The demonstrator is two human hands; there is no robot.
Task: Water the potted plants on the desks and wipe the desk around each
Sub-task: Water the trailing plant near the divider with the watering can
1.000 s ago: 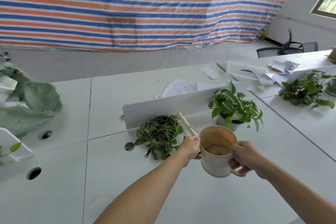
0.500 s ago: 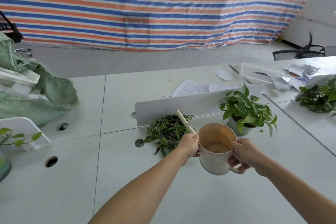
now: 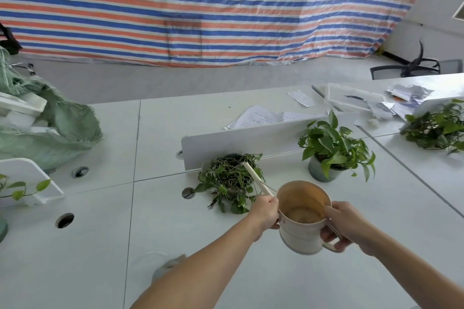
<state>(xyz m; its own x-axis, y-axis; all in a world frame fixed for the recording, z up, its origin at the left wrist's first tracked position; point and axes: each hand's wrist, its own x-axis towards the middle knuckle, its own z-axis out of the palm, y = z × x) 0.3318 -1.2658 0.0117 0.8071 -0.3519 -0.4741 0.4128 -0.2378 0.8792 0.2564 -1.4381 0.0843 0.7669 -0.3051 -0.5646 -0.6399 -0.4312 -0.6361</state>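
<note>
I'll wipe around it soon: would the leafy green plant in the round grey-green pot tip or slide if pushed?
Possibly tippy: the floppy-looking foliage spreads wider than the grey-green pot. It would likely slide, not catch, on the smooth white desk.

the watering can [image 3: 301,218] has dipped slightly, spout [image 3: 256,180] nearer the wilted plant [image 3: 229,180].

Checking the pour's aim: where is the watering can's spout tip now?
Head view: the spout tip is over the wilted plant, near the white divider, left of the leafy plant.
</note>
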